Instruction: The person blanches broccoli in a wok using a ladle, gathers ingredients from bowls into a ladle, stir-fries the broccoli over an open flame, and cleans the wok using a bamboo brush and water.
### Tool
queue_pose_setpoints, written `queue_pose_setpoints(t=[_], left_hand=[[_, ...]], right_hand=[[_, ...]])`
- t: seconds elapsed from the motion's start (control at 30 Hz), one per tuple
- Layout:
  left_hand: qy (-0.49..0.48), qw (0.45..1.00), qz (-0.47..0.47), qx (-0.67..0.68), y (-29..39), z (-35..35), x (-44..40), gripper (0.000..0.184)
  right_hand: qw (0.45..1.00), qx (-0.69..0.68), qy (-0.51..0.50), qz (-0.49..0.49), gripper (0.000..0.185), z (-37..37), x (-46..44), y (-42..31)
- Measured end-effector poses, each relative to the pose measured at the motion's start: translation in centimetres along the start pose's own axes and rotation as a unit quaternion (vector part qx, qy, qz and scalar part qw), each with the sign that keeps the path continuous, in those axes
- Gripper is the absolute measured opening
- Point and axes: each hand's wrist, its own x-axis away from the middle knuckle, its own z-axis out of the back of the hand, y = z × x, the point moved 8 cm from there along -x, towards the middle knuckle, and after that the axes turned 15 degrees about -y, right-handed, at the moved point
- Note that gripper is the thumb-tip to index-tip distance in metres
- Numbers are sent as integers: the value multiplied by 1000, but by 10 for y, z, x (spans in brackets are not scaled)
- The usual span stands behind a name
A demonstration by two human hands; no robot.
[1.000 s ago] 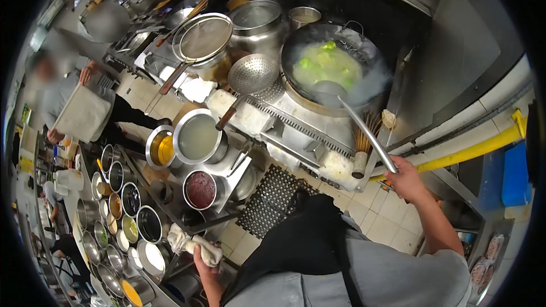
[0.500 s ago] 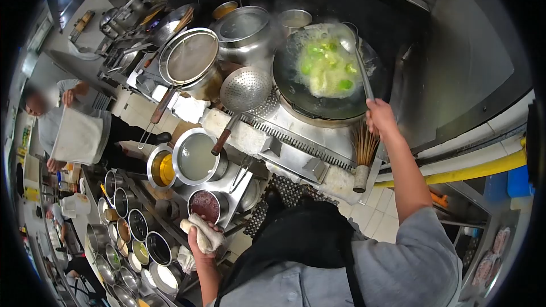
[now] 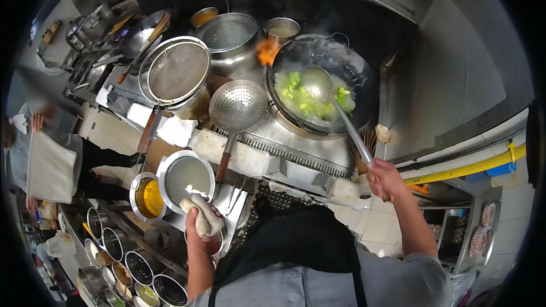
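My right hand (image 3: pixel 387 181) is closed round the metal handle of a ladle (image 3: pixel 317 83), whose bowl sits in the wok (image 3: pixel 364 116) among green vegetables (image 3: pixel 310 106) in pale liquid. My left hand (image 3: pixel 196 233) grips a folded cloth (image 3: pixel 205 216) in front of the pot of cloudy liquid (image 3: pixel 185 176). A perforated skimmer (image 3: pixel 238 105) with a wooden handle lies left of the wok. An orange flame (image 3: pixel 267 51) shows at the wok's upper left edge.
A round mesh strainer (image 3: pixel 177 71) rests over a pot. Beside the cloudy pot is a bowl of yellow liquid (image 3: pixel 149 198). Many containers fill the lower left. At the far left a person holds a pale sheet (image 3: pixel 52 167). A bamboo brush (image 3: pixel 364 165) stands near the wok.
The ladle has dipped from the wok's upper right into the vegetables. My left hand has raised the cloth toward the cloudy pot. The flame has appeared, and the wok's liquid foams less.
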Motion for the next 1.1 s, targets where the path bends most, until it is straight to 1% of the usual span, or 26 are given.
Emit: queue_pose_setpoints(t=[0.03, 0.07, 0.13, 0.17, 0.23, 0.37, 0.4, 0.43, 0.5, 0.53, 0.6, 0.63, 0.67, 0.7, 0.73, 0.77, 0.8, 0.83, 0.87, 0.9, 0.93, 0.97, 1.0, 1.03, 1.07, 1.1], left_hand=[[-16, 1000, 5, 5, 3, -5, -9, 65], [-18, 1000, 13, 5, 4, -3, -16, 65], [-33, 999, 19, -16, 8, -17, -31, 66], [-33, 999, 17, -15, 9, -22, -36, 66], [-78, 996, 27, -16, 3, -40, -45, 66], [-123, 992, 29, -14, -15, -77, -45, 68], [-129, 991, 25, -2, -22, -84, -43, 68], [-128, 992, 21, -5, -28, -91, -42, 68], [-114, 993, 19, -13, -41, -101, -36, 69], [-114, 993, 12, -31, -46, -106, -33, 70], [-95, 993, 13, -61, -53, -116, -19, 71], [-86, 993, 10, -80, -54, -123, -9, 70], [-80, 994, 14, -70, -57, -119, 2, 70], [-47, 997, 33, -44, -66, -101, 24, 68], [-26, 999, 29, -20, -72, -94, 42, 64], [10, 1000, 24, -11, -80, -79, 59, 61], [11, 1000, -2, 4, -84, -81, 70, 58], [31, 999, -13, 14, -94, -78, 84, 55], [11, 999, -27, 26, -100, -84, 95, 55], [13, 998, -46, 36, -106, -94, 107, 56], [22, 997, -55, 54, -116, -90, 121, 57], [24, 995, -52, 75, -128, -89, 131, 57], [30, 994, -66, 81, -132, -92, 141, 57], [52, 993, -64, 82, -141, -96, 152, 58], [74, 992, -55, 82, -150, -99, 159, 58], [78, 991, -57, 89, -159, -102, 162, 58]], right_hand=[[988, 136, 65, 10, 18, 0, 20, -9], [987, 142, 68, 6, 18, -8, 37, -13], [954, 267, 135, 23, 27, -18, 72, -34], [954, 269, 134, 23, 27, -23, 87, -39], [939, 302, 162, -12, 32, -19, 112, -39], [916, 371, 153, -26, 34, 14, 118, -18], [859, 487, 149, 51, 36, 17, 105, -27], [784, 591, 141, 127, 38, 17, 94, -32], [800, 572, 180, 31, 41, 48, 52, -31], [800, 574, 170, 36, 41, 63, 25, -30], [827, 524, 181, 96, 32, 94, -21, -37], [826, 530, 158, 106, 32, 91, -26, -45], [924, 351, 119, 95, 25, 97, -28, -44], [983, 163, 58, 66, 18, 88, -37, -39], [990, 93, 30, 103, 11, 80, -42, -42], [985, -153, -21, 81, 17, 96, -70, -21], [989, 14, 40, 139, 24, 123, -82, -23], [984, -69, -35, 161, 27, 167, -121, -8], [970, 130, 153, 135, 30, 155, -101, -27], [960, 163, 192, 121, 25, 107, -62, -45], [959, 197, 147, 142, 29, 120, -84, -39], [953, 228, 113, 162, 42, 138, -97, -36], [952, 238, 100, 162, 42, 132, -100, -41], [990, 112, 38, 72, 38, 123, -102, -26], [999, -21, -19, -24, 37, 111, -95, -7], [999, -15, -19, -29, 37, 103, -83, -8]])
